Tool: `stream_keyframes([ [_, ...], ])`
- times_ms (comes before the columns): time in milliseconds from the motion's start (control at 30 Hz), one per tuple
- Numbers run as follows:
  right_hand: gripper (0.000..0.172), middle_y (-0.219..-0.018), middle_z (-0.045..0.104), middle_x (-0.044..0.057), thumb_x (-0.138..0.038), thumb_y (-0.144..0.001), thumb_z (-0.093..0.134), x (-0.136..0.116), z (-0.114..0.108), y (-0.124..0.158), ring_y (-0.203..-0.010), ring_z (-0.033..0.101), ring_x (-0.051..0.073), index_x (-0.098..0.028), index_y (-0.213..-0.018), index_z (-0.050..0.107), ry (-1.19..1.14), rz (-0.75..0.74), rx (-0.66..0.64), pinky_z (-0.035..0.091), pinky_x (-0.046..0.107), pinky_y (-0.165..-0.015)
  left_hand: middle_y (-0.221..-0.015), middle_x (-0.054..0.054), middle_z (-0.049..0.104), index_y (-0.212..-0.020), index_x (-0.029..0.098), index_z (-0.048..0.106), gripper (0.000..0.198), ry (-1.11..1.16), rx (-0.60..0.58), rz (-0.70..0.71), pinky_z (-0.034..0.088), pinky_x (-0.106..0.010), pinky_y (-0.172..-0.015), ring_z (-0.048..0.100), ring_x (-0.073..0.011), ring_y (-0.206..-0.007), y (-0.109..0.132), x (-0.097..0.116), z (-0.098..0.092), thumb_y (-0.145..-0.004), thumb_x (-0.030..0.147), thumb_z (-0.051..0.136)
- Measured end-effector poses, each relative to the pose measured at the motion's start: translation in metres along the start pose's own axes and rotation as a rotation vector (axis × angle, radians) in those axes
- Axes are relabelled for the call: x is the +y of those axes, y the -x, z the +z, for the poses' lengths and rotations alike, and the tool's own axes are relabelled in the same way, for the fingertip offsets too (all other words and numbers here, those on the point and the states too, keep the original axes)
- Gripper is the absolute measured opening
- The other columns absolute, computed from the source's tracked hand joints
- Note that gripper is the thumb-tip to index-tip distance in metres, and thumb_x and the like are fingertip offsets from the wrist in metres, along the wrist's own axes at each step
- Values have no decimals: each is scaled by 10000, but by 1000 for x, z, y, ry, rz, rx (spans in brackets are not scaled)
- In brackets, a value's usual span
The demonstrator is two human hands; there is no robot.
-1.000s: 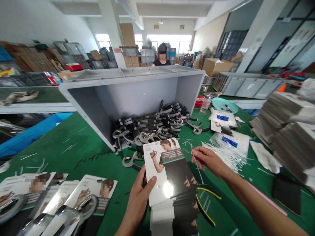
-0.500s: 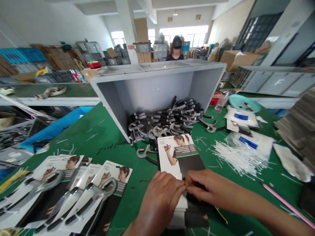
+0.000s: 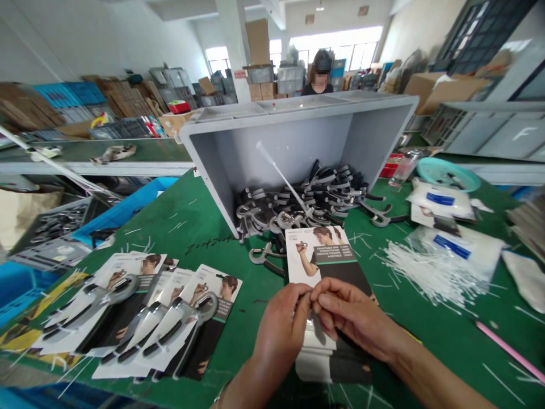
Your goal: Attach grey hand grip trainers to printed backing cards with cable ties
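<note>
My left hand and my right hand meet, fingertips pinched, over a stack of printed cards. A thin white cable tie slants up and away from the fingers, its lower part lost against the white card. The fingers hide the pinched spot. Just beyond the cards lies a hand grip strengthener with grey and black handles. Several more strengtheners fill the mouth of a grey crate on its side. At left, strengtheners lie on overlapping cards.
Loose white cable ties are heaped at right, beside plastic bags. A pink stick lies near the right edge. Behind stand a turquoise plate and a jar. A co-worker is beyond the crate.
The camera view has shifted, moving the scene slightly right. My hands have lifted a little with fingers still together. A white cable tie now sticks up above the cards.
</note>
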State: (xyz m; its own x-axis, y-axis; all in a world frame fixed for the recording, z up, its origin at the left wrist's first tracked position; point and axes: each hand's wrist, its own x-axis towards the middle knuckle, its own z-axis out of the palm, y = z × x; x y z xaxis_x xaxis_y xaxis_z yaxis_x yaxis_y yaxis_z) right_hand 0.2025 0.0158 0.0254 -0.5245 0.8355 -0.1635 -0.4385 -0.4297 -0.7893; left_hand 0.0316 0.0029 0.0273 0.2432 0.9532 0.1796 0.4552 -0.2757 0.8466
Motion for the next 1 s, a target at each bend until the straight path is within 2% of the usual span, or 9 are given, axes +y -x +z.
stream_keyframes([
  [133, 136, -722, 595, -19, -277, -932, 642, -1, 8, -1, -525, 514, 62, -145, -962, 659, 36, -60, 65, 443, 183, -495, -923, -27, 671, -1025, 200, 617, 172, 3, 41, 10, 438, -273, -803, 615, -168, -873, -3, -4, 6, -997, 219, 448],
  [267, 167, -761, 634, -3, -301, -951, 616, 4, 7, 7, -516, 515, 52, -140, -984, 647, 138, -84, 62, 413, 183, -514, -937, -35, 679, -1018, 202, 621, 148, -14, -2, 52, 447, -294, -820, 619, -183, -897, -1, -10, 6, -972, 187, 481],
  [467, 244, -747, 637, -6, -381, -924, 642, 16, 5, 21, -508, 503, 53, -140, -936, 606, 232, -49, 33, 393, 194, -533, -950, -56, 688, -1045, 193, 629, 174, -84, -27, 150, 461, -331, -833, 624, -212, -918, 1, -17, 12, -922, 133, 523],
  [567, 276, -761, 636, -3, -417, -922, 632, 16, 7, 25, -522, 500, 59, -143, -943, 601, 264, -44, 36, 394, 202, -545, -937, -45, 694, -1037, 207, 649, 167, -67, -33, 160, 471, -323, -824, 630, -207, -906, 3, -14, 11, -917, 150, 547],
  [633, 289, -755, 635, -6, -434, -922, 627, 16, 9, 29, -527, 491, 62, -149, -958, 602, 293, -20, 51, 383, 200, -539, -945, -31, 700, -1037, 226, 660, 154, -16, 17, 121, 485, -302, -819, 641, -190, -901, 2, -17, 5, -936, 194, 548],
  [733, 312, -764, 644, 3, -464, -921, 619, 18, 13, 35, -546, 495, 72, -157, -973, 608, 348, 53, 61, 374, 200, -532, -991, -36, 708, -1125, 223, 634, 216, -53, 240, -12, 514, -278, -795, 657, -168, -882, -13, -38, -15, -992, 273, 471],
  [800, 331, -764, 644, 7, -487, -920, 611, 21, 15, 39, -561, 499, 78, -159, -968, 612, 373, 87, 49, 372, 202, -536, -1069, -71, 702, -1184, 182, 607, 279, -270, 346, -54, 518, -292, -849, 655, -174, -945, -34, -63, -30, -1016, 260, 399],
  [867, 353, -748, 638, 5, -512, -912, 611, 25, 18, 40, -575, 498, 83, -162, -957, 613, 385, 96, 42, 370, 202, -543, -1125, -99, 691, -1145, 151, 639, 271, -496, 249, -40, 487, -327, -955, 629, -196, -1051, -59, -90, -40, -999, 194, 415],
  [1000, 402, -731, 626, -1, -567, -890, 612, 32, 19, 37, -572, 488, 86, -170, -957, 597, 385, 116, 22, 362, 201, -535, -1239, -125, 652, -1131, 143, 665, 237, -627, 112, -27, 443, -427, -1033, 573, -254, -1169, -107, -127, -38, -938, 133, 528],
])
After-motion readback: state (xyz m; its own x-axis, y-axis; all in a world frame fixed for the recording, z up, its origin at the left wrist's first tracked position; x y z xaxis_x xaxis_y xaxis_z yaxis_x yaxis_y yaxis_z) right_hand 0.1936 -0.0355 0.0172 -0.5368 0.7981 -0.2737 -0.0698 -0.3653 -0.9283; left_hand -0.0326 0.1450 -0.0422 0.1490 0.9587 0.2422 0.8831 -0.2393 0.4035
